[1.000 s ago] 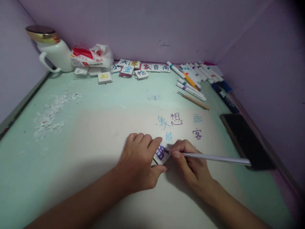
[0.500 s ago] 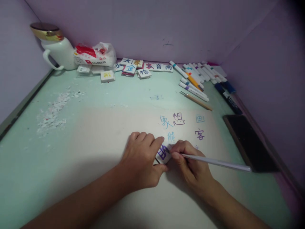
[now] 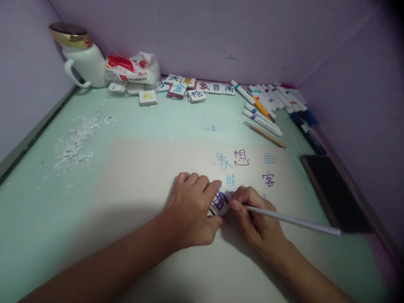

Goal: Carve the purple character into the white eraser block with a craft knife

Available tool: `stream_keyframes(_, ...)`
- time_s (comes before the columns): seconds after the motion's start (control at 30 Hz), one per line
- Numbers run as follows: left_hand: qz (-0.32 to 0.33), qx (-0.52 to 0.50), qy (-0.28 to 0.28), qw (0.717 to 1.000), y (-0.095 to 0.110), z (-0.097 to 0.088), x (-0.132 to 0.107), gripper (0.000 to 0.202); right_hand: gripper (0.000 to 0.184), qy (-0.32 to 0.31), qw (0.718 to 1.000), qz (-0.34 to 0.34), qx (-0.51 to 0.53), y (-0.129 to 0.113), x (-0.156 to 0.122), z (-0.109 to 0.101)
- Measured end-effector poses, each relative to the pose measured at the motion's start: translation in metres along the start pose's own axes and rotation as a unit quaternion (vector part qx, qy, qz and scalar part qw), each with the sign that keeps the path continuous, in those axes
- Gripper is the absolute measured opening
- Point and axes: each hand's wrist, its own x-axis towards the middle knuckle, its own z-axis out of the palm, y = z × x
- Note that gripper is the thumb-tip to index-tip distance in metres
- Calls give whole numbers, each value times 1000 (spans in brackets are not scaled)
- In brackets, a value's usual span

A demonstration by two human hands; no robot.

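Note:
Between my hands, a small white block [image 3: 225,209] with a thick purple character lies on the paper. My left hand [image 3: 194,212] is closed on it from the left, index finger along the top and thumb along the bottom edge. A slim silver-handled carving tool [image 3: 293,218] is pinched in my right hand [image 3: 252,212] like a pen. Its dark tip meets the block's face near the purple strokes; the exact contact is too small to make out. The handle slants out to the right.
Blue and purple characters mark the pale paper [image 3: 139,168]. White shavings [image 3: 80,141] lie at left. Along the back stand a white mug [image 3: 86,65], a tissue pack [image 3: 132,71], character blocks [image 3: 178,88] and markers [image 3: 263,118]. A wooden-handled tool [image 3: 267,135] and a dark phone [image 3: 334,191] lie at right.
The whole view has shifted slightly, so things appear a little further right. Both hands keep their grip on the block and the carving tool, with the tool tip still at the block.

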Motion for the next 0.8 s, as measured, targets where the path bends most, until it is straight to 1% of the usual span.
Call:
stream_keyframes(0.27,-5,-3,-1,1000,0,0,0,40,13,-14,1000,8,4,0,-2,-1)
stream_keyframes(0.8,-6,-3,4,1000,1,1,1,40,14,-11,1000,5,7,0,-1,-2)
